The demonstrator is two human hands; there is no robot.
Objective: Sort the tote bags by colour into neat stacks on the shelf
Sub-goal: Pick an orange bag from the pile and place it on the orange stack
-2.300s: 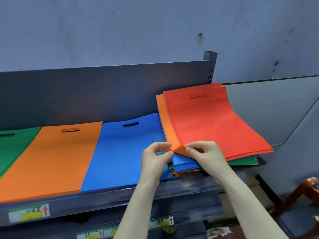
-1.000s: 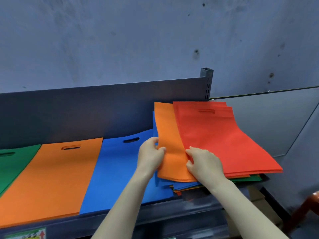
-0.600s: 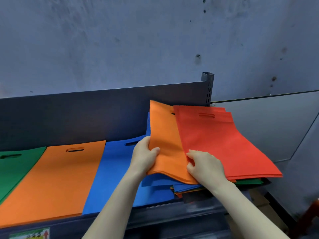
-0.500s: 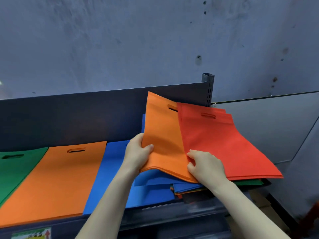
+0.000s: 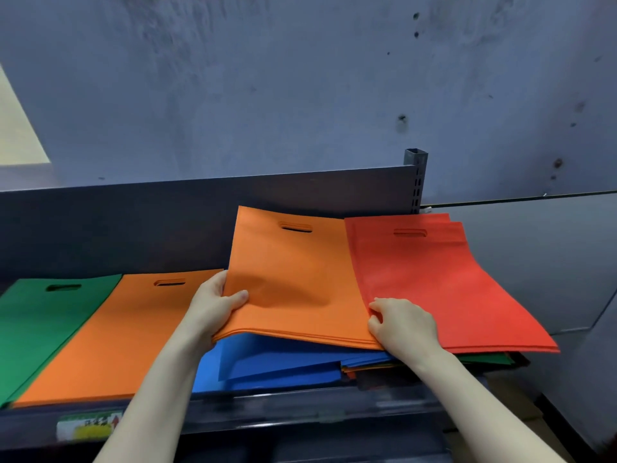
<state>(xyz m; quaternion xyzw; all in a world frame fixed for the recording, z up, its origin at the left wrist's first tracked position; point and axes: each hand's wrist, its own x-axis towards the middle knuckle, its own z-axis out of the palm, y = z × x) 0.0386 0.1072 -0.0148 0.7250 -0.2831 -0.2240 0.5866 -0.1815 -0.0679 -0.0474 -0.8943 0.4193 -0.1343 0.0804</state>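
My left hand [image 5: 215, 304] grips the left edge of an orange tote bag [image 5: 293, 279], thumb on top, and holds it lifted above the blue bags [image 5: 277, 362]. My right hand [image 5: 402, 324] rests with curled fingers on the near left corner of the red bags [image 5: 434, 285], which top a mixed pile at the shelf's right end. Green and orange edges of that mixed pile [image 5: 484, 359] show under the red. On the left lie an orange stack [image 5: 110, 335] and a green stack [image 5: 36, 322].
The dark shelf [image 5: 300, 406] has a back panel [image 5: 133, 225] and an upright post [image 5: 415, 175] at its right end. A price label [image 5: 88, 427] sits on the front rail. A grey wall rises behind, and a grey panel stands to the right.
My left hand has pulled the orange bag out from under the red bags and swung it left and up over the blue bags. The right hand stayed on the red bags.
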